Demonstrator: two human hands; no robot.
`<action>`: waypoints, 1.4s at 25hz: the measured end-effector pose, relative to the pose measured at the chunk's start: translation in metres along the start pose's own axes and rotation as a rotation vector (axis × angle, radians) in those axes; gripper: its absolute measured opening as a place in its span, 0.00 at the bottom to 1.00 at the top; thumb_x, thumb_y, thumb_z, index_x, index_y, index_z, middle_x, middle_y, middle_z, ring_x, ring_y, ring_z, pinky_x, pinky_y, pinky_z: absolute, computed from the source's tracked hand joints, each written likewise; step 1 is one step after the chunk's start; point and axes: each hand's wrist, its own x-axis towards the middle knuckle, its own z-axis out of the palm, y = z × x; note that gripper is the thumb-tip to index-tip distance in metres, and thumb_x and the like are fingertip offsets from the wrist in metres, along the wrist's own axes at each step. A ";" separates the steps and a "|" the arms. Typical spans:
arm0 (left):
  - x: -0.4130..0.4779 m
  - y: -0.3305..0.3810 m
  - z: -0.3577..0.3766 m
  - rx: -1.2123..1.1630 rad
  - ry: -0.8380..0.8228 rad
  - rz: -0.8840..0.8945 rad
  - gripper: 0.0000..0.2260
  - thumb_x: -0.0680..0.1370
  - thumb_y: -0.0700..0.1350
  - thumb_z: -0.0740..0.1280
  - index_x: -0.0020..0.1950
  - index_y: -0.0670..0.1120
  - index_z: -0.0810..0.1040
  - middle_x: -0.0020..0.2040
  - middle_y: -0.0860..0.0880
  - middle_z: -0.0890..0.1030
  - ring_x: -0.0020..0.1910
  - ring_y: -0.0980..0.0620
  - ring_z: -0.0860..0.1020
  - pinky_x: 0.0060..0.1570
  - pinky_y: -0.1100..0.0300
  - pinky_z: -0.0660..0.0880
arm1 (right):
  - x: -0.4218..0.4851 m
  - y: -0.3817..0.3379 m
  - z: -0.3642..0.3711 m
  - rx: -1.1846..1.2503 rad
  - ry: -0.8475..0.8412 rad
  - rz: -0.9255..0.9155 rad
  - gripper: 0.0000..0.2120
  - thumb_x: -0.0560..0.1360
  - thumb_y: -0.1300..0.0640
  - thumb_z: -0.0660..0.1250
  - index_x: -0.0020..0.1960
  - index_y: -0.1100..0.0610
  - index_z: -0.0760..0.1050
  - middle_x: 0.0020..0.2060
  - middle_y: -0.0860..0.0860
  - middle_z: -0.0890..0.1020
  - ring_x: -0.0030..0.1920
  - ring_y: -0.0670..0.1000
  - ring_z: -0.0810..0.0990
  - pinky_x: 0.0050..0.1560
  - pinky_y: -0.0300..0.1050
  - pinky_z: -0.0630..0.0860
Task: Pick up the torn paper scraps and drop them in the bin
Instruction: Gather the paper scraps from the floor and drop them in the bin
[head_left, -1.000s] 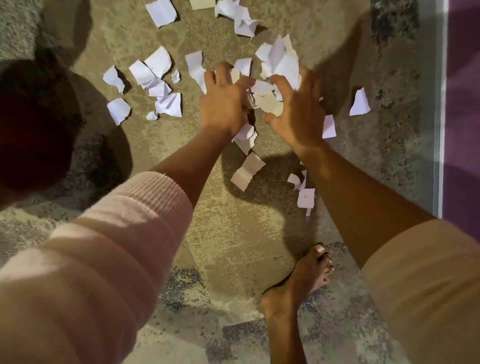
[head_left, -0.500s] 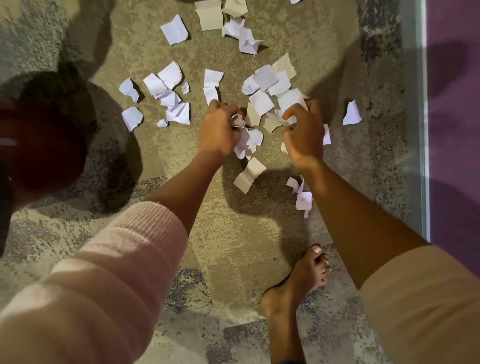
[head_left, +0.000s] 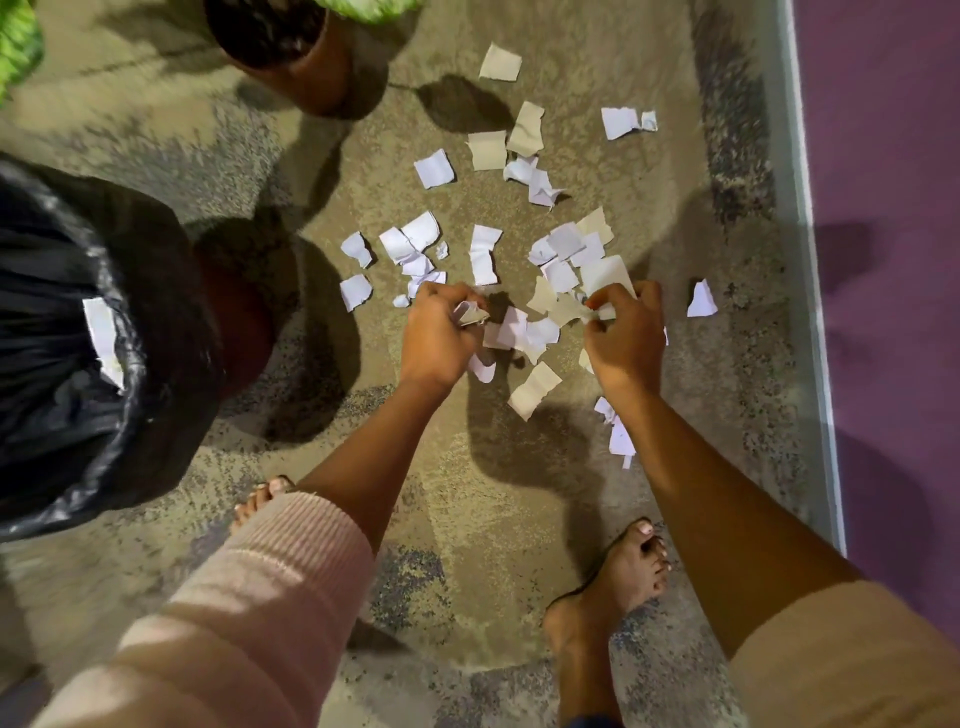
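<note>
Mottled carpet (head_left: 457, 519): scraps (head_left: 483, 254) strewn across the centre, 2 hands low over them.
Left hand (head_left: 436, 338) is curled round several crumpled scraps; right hand (head_left: 626, 338) pinches 1 at the fingertips. Bin (head_left: 78, 441), black-lined, stands well to the left with 1 scrap inside. Pot (head_left: 306, 62) beyond.

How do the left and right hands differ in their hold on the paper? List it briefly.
The left hand is curled round a crumpled wad; the right hand pinches a scrap at its fingertips. The left hand is nearer the bin; the right hand is nearer the purple floor. Both hold paper, low over the loose scraps.
</note>
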 end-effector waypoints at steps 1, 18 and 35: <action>-0.004 0.003 -0.012 0.001 0.014 0.007 0.10 0.72 0.36 0.72 0.50 0.48 0.83 0.57 0.44 0.76 0.56 0.48 0.78 0.61 0.54 0.76 | -0.004 -0.010 -0.004 0.003 0.005 -0.009 0.07 0.71 0.66 0.70 0.45 0.56 0.78 0.57 0.57 0.72 0.58 0.59 0.77 0.53 0.46 0.78; -0.069 0.029 -0.218 -0.112 0.315 0.100 0.09 0.71 0.35 0.71 0.44 0.49 0.82 0.47 0.56 0.75 0.51 0.57 0.73 0.47 0.76 0.66 | -0.094 -0.228 -0.015 -0.027 -0.022 -0.183 0.09 0.72 0.64 0.71 0.51 0.57 0.79 0.60 0.58 0.73 0.61 0.59 0.75 0.56 0.46 0.76; -0.106 -0.094 -0.367 -0.168 0.557 -0.249 0.10 0.71 0.34 0.72 0.48 0.46 0.83 0.55 0.45 0.78 0.52 0.53 0.75 0.48 0.72 0.64 | -0.183 -0.383 0.091 -0.048 -0.201 -0.526 0.09 0.70 0.65 0.70 0.48 0.55 0.79 0.56 0.55 0.73 0.55 0.55 0.76 0.49 0.30 0.66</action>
